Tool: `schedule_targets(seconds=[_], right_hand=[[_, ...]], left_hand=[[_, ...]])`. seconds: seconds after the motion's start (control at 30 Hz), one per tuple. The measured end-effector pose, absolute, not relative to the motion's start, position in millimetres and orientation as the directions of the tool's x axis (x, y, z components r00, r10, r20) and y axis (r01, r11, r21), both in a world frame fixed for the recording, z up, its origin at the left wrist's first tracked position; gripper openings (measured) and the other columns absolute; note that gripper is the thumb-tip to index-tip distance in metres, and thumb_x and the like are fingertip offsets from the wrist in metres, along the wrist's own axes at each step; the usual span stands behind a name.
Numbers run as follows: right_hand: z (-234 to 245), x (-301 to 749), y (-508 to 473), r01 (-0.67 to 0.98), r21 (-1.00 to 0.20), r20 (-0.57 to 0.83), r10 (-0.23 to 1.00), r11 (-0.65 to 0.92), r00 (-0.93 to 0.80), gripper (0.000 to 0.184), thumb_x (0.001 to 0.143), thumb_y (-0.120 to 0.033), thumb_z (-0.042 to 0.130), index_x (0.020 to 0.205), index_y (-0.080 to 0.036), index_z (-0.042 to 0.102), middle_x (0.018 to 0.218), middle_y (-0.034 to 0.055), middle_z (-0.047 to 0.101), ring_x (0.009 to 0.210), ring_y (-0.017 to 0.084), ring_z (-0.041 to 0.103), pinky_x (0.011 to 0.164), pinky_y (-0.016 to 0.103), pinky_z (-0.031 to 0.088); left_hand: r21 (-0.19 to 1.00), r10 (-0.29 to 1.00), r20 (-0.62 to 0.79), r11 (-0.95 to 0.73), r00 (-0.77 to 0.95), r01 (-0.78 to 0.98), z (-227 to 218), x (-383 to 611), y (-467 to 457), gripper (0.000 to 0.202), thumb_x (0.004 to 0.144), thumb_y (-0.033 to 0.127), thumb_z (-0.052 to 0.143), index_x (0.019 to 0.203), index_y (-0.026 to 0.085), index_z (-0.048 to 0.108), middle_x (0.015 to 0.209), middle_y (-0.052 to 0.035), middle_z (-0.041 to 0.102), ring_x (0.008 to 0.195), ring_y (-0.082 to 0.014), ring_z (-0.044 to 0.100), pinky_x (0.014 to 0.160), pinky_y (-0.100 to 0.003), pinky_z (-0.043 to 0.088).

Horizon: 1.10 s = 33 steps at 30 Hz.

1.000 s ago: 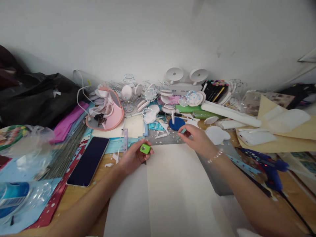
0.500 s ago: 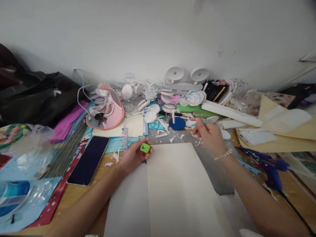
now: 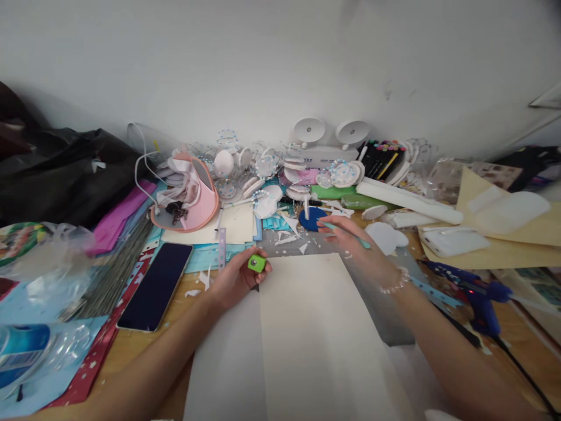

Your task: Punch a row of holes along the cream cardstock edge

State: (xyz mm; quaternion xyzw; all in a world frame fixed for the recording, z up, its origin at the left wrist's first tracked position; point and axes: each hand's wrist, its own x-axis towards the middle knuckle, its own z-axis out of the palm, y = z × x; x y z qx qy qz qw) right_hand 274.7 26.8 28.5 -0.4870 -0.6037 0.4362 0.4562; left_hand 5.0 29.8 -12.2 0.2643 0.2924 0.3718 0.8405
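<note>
Teal and slim, a stick (image 3: 364, 242) is held in the fingers of the right hand (image 3: 354, 251), beyond the cream sheet's (image 3: 311, 327) far right corner, its long axis slanting toward the worktop's (image 3: 125, 346) right edge, while the left hand (image 3: 236, 278), well apart, clasps a green block (image 3: 256, 264) by the sheet's far left corner.

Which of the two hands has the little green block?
The left hand: it holds the green block. The right hand holds a thin teal stick instead and wears a bracelet.
</note>
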Motion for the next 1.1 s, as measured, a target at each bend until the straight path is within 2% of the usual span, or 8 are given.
schedule_targets(seconds=[0.13, 0.27, 0.4, 0.6, 0.7, 0.87, 0.97, 1.1], right_hand=[[31.3, 267.4, 25.8, 0.0, -0.999, 0.05, 0.98, 0.051, -0.193, 0.031, 0.089, -0.044, 0.042, 0.105, -0.024, 0.06, 0.124, 0.0068, 0.057, 0.116, 0.024, 0.053, 0.093, 0.042, 0.045], [24.3, 254.8, 24.4, -0.097, -0.994, -0.028, 0.985, -0.044, -0.168, 0.05, 0.09, -0.054, 0.029, 0.095, -0.019, 0.064, 0.107, 0.0105, 0.066, 0.098, 0.024, 0.063, 0.089, 0.042, 0.046], [3.8, 244.3, 23.6, -0.017, -0.986, -0.165, 0.98, -0.168, -0.113, 0.073, 0.084, -0.068, 0.017, 0.08, -0.015, 0.066, 0.074, 0.0113, 0.069, 0.074, 0.023, 0.065, 0.074, 0.038, 0.05], [-14.0, 244.9, 19.2, 0.146, -0.981, -0.147, 0.977, -0.124, -0.157, 0.067, 0.088, -0.063, 0.016, 0.09, -0.024, 0.069, 0.107, 0.0049, 0.067, 0.097, 0.024, 0.06, 0.079, 0.036, 0.049], [-13.3, 250.6, 18.9, 0.19, -0.974, -0.159, 0.967, -0.121, -0.197, 0.064, 0.09, -0.061, 0.015, 0.097, -0.026, 0.069, 0.109, 0.0037, 0.065, 0.098, 0.023, 0.06, 0.081, 0.036, 0.048], [-5.4, 259.2, 19.2, 0.246, -0.96, -0.195, 0.949, -0.133, -0.248, 0.068, 0.089, -0.062, 0.015, 0.097, -0.02, 0.068, 0.09, 0.0068, 0.069, 0.088, 0.023, 0.061, 0.08, 0.037, 0.045], [2.3, 256.1, 15.8, 0.318, -0.948, -0.066, 0.994, -0.035, -0.087, 0.069, 0.088, -0.063, 0.016, 0.081, -0.019, 0.069, 0.075, 0.0055, 0.064, 0.077, 0.02, 0.057, 0.075, 0.034, 0.043], [14.1, 239.1, 4.5, 0.136, -0.989, -0.048, 0.998, -0.052, 0.037, 0.074, 0.087, -0.063, 0.005, 0.067, -0.019, 0.062, 0.053, 0.0019, 0.049, 0.053, 0.016, 0.048, 0.055, 0.03, 0.04]], left_hand=[[0.66, 0.777, -0.294, 0.586, 0.556, -0.47, -12.5, 5.2, 30.2, 0.024, 0.086, 0.035, 0.052, 0.083, 0.013, 0.061, 0.069, -0.0059, 0.063, 0.053, -0.0086, 0.055, 0.051, -0.016, 0.044], [0.663, 0.781, -0.281, 0.578, 0.557, -0.476, -12.5, 5.5, 30.2, 0.024, 0.086, 0.035, 0.053, 0.084, 0.013, 0.061, 0.069, -0.0061, 0.062, 0.054, -0.0086, 0.055, 0.051, -0.016, 0.044], [0.659, 0.784, -0.283, 0.578, 0.553, -0.481, -12.8, 5.0, 29.6, 0.024, 0.086, 0.035, 0.052, 0.084, 0.013, 0.061, 0.069, -0.0061, 0.062, 0.053, -0.0086, 0.054, 0.051, -0.016, 0.043], [0.647, 0.79, -0.275, 0.574, 0.548, -0.502, -12.6, 4.3, 30.3, 0.024, 0.087, 0.033, 0.051, 0.084, 0.012, 0.062, 0.07, -0.0072, 0.063, 0.054, -0.0091, 0.055, 0.054, -0.017, 0.044], [0.626, 0.785, -0.274, 0.584, 0.556, -0.516, -11.5, 3.6, 31.0, 0.026, 0.086, 0.034, 0.051, 0.083, 0.011, 0.063, 0.07, -0.008, 0.063, 0.054, -0.0097, 0.055, 0.054, -0.018, 0.044], [0.59, 0.776, -0.265, 0.6, 0.572, -0.541, -10.6, 2.4, 31.7, 0.026, 0.085, 0.033, 0.049, 0.084, 0.01, 0.063, 0.071, -0.0103, 0.064, 0.059, -0.0124, 0.058, 0.057, -0.02, 0.045], [0.598, 0.779, -0.237, 0.588, 0.581, -0.545, -11.2, 2.9, 31.8, 0.024, 0.085, 0.03, 0.049, 0.086, 0.01, 0.063, 0.074, -0.0116, 0.065, 0.061, -0.0124, 0.059, 0.059, -0.02, 0.047], [0.637, 0.791, -0.215, 0.558, 0.573, -0.531, -11.3, 4.3, 30.7, 0.022, 0.085, 0.027, 0.052, 0.094, 0.01, 0.062, 0.086, -0.0143, 0.067, 0.07, -0.0127, 0.062, 0.067, -0.02, 0.049]])
